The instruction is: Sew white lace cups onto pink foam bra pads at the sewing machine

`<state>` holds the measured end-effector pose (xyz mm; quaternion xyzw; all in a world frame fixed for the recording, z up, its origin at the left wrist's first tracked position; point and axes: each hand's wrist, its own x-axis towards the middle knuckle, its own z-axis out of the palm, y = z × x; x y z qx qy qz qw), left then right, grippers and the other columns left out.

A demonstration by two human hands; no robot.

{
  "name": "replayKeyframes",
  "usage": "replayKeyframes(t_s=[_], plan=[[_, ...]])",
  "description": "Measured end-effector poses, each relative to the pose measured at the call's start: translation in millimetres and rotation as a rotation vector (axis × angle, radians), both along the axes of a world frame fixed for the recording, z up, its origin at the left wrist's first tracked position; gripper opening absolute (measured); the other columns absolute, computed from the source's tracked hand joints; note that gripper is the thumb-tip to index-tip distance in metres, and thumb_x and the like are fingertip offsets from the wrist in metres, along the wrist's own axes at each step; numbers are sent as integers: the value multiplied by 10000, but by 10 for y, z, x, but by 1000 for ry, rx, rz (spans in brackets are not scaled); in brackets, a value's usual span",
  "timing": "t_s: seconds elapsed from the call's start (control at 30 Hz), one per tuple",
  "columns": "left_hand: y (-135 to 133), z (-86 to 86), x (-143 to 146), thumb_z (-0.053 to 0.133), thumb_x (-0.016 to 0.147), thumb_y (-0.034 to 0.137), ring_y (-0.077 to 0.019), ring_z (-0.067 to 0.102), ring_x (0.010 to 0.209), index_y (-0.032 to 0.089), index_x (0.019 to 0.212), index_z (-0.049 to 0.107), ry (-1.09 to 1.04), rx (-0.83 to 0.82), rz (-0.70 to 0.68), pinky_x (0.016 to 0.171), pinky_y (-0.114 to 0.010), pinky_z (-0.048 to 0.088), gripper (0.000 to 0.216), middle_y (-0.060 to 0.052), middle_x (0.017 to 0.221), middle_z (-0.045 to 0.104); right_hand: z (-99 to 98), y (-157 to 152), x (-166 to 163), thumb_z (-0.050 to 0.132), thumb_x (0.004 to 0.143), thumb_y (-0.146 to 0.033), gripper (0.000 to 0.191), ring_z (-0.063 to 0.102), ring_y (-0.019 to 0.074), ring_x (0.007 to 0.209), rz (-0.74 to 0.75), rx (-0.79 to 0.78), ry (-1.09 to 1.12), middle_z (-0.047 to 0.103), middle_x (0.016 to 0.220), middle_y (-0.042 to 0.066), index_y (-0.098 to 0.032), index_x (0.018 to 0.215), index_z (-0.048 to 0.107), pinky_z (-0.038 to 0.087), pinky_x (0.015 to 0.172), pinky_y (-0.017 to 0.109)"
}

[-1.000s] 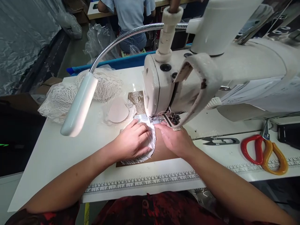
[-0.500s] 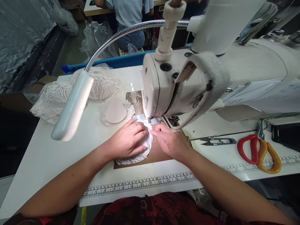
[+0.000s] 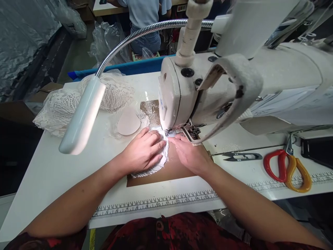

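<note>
- While the lace piece [image 3: 164, 153] is laid on the brown sheet [image 3: 179, 170], its long axis is directed from the presser foot [image 3: 167, 132] toward near left.
- It is covered partly by the left hand [image 3: 144, 150], fingers slightly spread.
- Its right edge is met by the right hand [image 3: 191, 155], fingers together; pinching cannot be confirmed.

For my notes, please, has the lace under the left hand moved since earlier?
Yes, the lace has shifted forward, away from the near edge of the mat.
</note>
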<state>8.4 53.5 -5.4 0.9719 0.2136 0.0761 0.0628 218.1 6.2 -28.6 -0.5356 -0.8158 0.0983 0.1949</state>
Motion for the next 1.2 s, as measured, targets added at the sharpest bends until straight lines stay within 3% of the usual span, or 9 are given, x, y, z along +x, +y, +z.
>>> replayKeyframes(t_s=[0.2,0.43,1.0,1.2], plan=[[-17,-50,23,411,919,238,-295,500,1132,103,1203,555,-51,-22,-87,987,-480,389,346,-165,1211,575,22,-18,0,382,860,-99,361,567,225,918,2,18,49,663,1000,112,-155,1081,661,458,836,380],[17,-139,-42,437,919,260,-296,485,1191,84,1268,520,-90,-9,-92,999,-472,429,400,-171,1292,548,-1,-36,-16,431,854,-102,331,538,187,821,36,-11,2,644,964,78,-183,1068,672,444,747,315],[52,-143,24,443,930,211,-277,520,1148,93,1210,561,-132,34,-27,953,-469,462,325,-159,1237,595,-32,-7,-58,408,874,-93,315,538,170,752,21,58,-26,647,860,75,-156,999,691,443,719,296],[62,-157,14,426,940,185,-272,529,1129,97,1218,557,-119,61,-10,935,-452,454,320,-152,1253,591,-24,-43,-28,418,857,-95,339,548,185,796,34,68,17,654,946,77,-188,1063,671,458,731,314]])
